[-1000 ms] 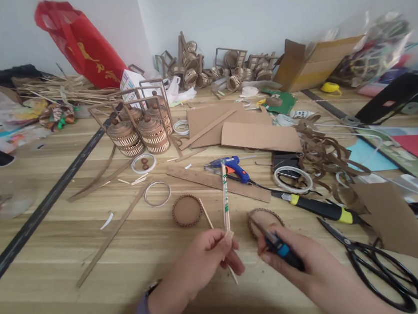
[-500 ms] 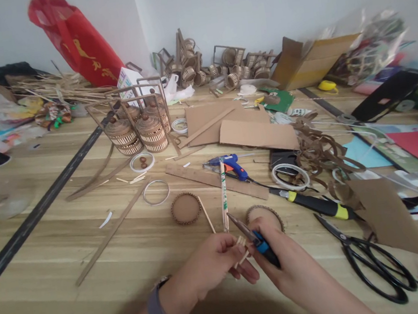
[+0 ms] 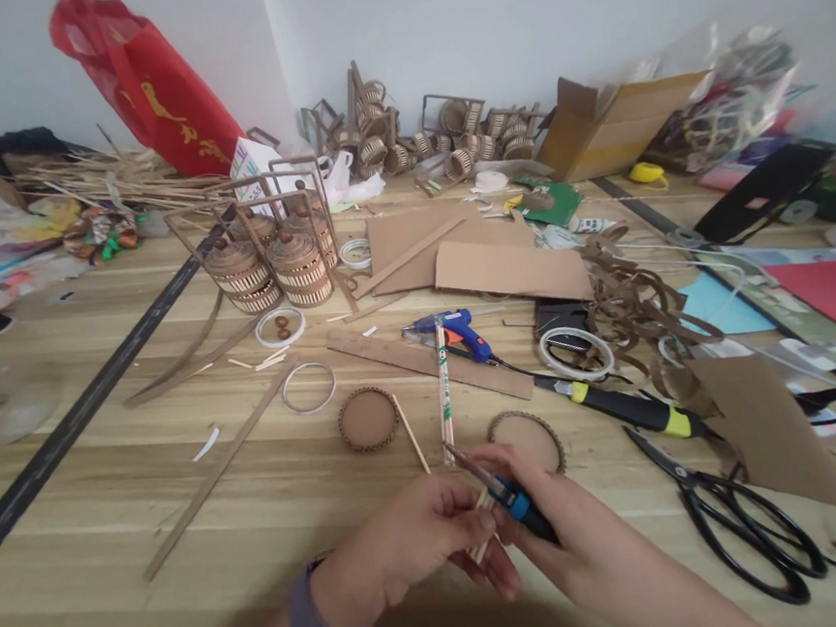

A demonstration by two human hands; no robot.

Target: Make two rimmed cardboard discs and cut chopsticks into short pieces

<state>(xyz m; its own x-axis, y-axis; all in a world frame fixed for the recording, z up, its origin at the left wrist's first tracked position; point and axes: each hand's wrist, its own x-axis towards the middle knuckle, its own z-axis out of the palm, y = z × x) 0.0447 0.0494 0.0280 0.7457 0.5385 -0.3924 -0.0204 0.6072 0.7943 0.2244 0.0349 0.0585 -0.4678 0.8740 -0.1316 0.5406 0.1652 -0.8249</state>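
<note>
Blue-handled tool [image 3: 516, 505] has neared the left hand [image 3: 437, 531].

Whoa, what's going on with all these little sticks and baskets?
A person is working at a cluttered table. Their left hand pinches some short thin sticks, and their right hand grips a blue-and-black hand tool close beside them. Two round pieces with braided rims lie just past the hands, with a blue glue gun farther off. Lidded baskets stand behind on the left.
</note>
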